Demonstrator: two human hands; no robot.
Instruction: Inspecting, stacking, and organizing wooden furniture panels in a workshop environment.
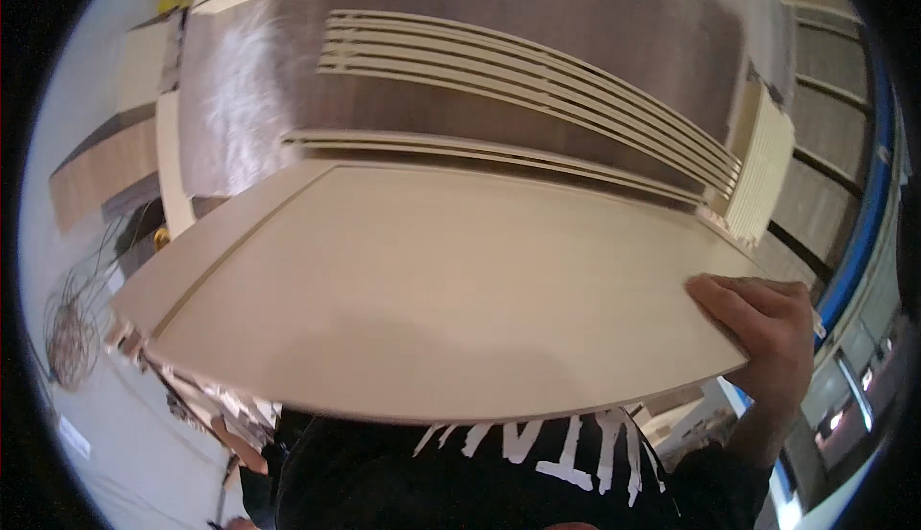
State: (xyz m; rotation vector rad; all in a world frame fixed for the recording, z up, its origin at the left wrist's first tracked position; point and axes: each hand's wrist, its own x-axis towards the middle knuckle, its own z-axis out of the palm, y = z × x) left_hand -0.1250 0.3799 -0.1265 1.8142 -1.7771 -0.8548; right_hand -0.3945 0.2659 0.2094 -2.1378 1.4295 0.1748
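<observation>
A large cream panel (432, 281) with a routed frame groove fills the middle of the view, held flat in front of my chest. My right hand (767, 329) grips its right near corner, fingers curled over the top face. My left hand is hidden, out of sight under or behind the panel's left end. Beyond the panel lies a shiny grey-brown worktable (576, 12) bearing several cream strips (518, 74) laid side by side.
A stack of cream strips (763, 170) stands on edge at the table's right end. Grey shelving boards (825, 127) and a blue frame (868, 213) rise at the right. Tangled wire (72, 324) lies on the floor at left, with wood offcuts (211, 405) beside it.
</observation>
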